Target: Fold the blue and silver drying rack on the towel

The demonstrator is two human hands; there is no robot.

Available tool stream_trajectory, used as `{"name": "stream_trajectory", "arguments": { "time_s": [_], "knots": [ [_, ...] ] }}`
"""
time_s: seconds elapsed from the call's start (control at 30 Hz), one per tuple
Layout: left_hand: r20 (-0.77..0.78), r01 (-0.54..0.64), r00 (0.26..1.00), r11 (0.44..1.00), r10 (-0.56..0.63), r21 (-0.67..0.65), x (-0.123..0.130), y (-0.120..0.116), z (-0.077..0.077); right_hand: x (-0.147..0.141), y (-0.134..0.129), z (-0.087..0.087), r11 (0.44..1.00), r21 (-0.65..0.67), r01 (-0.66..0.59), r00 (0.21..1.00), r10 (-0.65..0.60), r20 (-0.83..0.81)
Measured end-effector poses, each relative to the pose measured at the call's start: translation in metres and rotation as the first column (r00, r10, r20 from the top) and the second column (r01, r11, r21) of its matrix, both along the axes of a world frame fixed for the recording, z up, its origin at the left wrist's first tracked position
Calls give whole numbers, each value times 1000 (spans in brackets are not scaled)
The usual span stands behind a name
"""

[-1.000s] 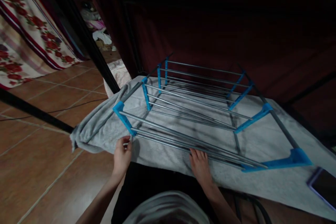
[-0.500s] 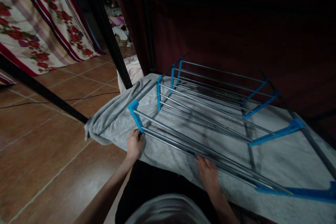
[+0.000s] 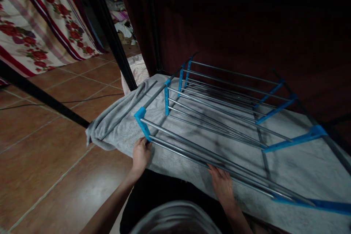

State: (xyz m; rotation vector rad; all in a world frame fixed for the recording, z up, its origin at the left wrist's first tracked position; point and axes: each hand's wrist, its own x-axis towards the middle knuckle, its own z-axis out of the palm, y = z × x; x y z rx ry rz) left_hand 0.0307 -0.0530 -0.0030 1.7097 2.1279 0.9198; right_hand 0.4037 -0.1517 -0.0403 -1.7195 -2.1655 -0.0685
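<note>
A shoe rack of thin metal tubes (image 3: 192, 146) with blue plastic brackets (image 3: 143, 123) lies across a grey blanket (image 3: 120, 131). At its near left corner, my left hand (image 3: 140, 155) is closed on the lower end of the front bracket, fingers curled and thumb partly hidden. My right hand (image 3: 222, 184) grips the near tubes around their middle, its fingertips tucked beneath them and hidden. Dark side poles (image 3: 153, 97) join the blue brackets on the left and right.
Black bed-frame posts (image 3: 115, 36) and a slanting bar (image 3: 41, 91) stand left. Beyond lie a tiled floor (image 3: 55, 131) with a black cable (image 3: 82, 100), a floral curtain (image 3: 49, 18) and piled clothes (image 3: 122, 22). A dark red curtain (image 3: 219, 44) hangs behind the rack.
My right hand and the rack's right end appear slightly farther right, as the view shifts a little. Both hands keep the same places on the rack.
</note>
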Motion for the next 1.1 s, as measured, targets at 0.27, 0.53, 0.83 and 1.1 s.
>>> {"name": "stream_trajectory", "arguments": {
  "time_s": [0.27, 0.53, 0.83, 1.1],
  "knots": [
    [104, -3, 995, 1000, 4, -15, 3, -3, 0, -3, 0, 1, 1000, -3, 12, 1000, -12, 20],
    [181, 13, 983, 1000, -13, 4, 2, -5, 3, -1, 2, 0, 1000, -4, 12, 1000, -12, 4],
    [149, -5, 989, 1000, 4, 1, 0, -2, 2, -2, 3, -3, 1000, 1, 19, 998, -19, 52],
    [110, 21, 994, 999, -18, -27, -11, 1, -7, -3, 3, -4, 1000, 27, -4, 997, 2, 74]
  ]
}}
